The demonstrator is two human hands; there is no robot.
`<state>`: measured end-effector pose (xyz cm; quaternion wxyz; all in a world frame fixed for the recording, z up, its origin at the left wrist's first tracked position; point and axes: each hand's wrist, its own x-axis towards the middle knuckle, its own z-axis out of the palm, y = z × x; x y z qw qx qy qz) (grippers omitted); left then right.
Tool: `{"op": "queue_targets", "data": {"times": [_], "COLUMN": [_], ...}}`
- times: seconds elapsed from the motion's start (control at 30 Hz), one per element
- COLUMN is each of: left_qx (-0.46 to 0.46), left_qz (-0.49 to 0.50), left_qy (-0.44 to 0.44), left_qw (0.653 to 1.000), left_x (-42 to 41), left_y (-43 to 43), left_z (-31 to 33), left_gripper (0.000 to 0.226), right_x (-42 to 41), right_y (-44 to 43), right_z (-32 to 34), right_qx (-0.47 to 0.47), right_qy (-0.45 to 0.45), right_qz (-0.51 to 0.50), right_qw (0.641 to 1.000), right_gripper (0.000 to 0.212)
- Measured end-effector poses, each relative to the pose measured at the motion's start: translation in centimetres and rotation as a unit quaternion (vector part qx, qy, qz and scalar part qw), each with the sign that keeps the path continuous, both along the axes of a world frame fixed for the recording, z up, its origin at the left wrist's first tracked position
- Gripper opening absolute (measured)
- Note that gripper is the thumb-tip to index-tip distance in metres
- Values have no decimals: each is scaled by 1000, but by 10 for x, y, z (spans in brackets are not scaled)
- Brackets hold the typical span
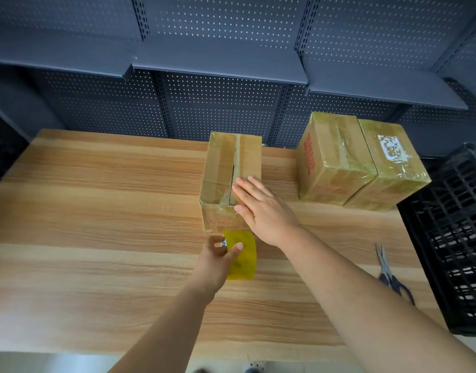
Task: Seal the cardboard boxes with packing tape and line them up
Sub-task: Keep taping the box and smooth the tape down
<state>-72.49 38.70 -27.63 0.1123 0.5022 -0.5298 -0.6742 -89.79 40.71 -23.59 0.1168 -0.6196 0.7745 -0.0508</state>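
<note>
Left hand: my left hand (218, 261) grips the tape roll (242, 257), thumb and fingers curled round it, just off the near face of the middle box (220, 168).
Right hand: my right hand (261, 208) lies flat with straight fingers on the near end of that box's top. It presses beside the centre seam and holds nothing.
Tape: a clear strip runs from the roll up onto the near face of the box. There is a sheen at the near end of the top, but I cannot tell how far the strip reaches over it.
Middle box: it stands on the table (97, 211) towards the far edge. Its seam shows as a dark gap along the far part, so I judge the sealing only just begun.
Done: the first sealed box (331, 157) and the second sealed box (390, 162) stand touching, side by side, at the far right. Both are glossy with tape, and I take them as finished and lined up.
Left to do: run the strip along the seam to the far end, press it down and cut it. Then I would slide this box over to the pair, since it stands apart from them now.
Scissors: the scissors (387, 270) lie on the table to my right, near the black crate (452, 238), in neither hand.
Progress: two of the three boxes in view look done, and the third is under way.
</note>
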Motion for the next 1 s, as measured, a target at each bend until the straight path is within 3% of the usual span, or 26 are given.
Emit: {"op": "queue_targets", "data": {"times": [0.1, 0.17, 0.23, 0.33, 0.43, 0.53, 0.6, 0.7, 0.83, 1.0], "left_qx": [0, -10, -5, 8, 21, 28, 32, 36, 46, 59], "left_qz": [-18, -36, -47, -51, -46, -23, -17, -11, -8, -7], "left_qy": [16, 33, 50, 45, 35, 39, 51, 66, 66, 54], "left_qw": [1000, 999, 998, 998, 998, 999, 998, 997, 997, 997], "left_x": [6, 6, 4, 0, -2, -3, -5, -7, -10, -12], "left_y": [-4, -5, -4, -3, -8, -11, -10, -7, -6, -8], "left_z": [4, 7, 15, 22, 10, 10, 8, 8, 10, 10], "left_gripper": [46, 38, 30, 32, 46, 27, 28, 31, 30, 28], "right_x": [2, -1, -12, -37, -59, -68, -74, -85, -97, -105], "right_y": [1, 13, 38, 106, 184, 231, 249, 262, 265, 267], "right_z": [9, 18, 16, -15, -55, -76, -84, -95, -97, -90], "right_qx": [15, -50, -159, -205, -147, -80, -20, 79, 65, 95], "right_qy": [-19, -102, -172, -144, -58, -7, 3, 0, -76, -103], "right_qz": [8, -39, -148, -353, -502, -586, -622, -627, -635, -628], "right_qw": [1000, 993, 961, 902, 850, 806, 783, 775, 766, 765], "right_gripper": [56, 55, 52, 43, 30, 28, 32, 45, 41, 39]}}
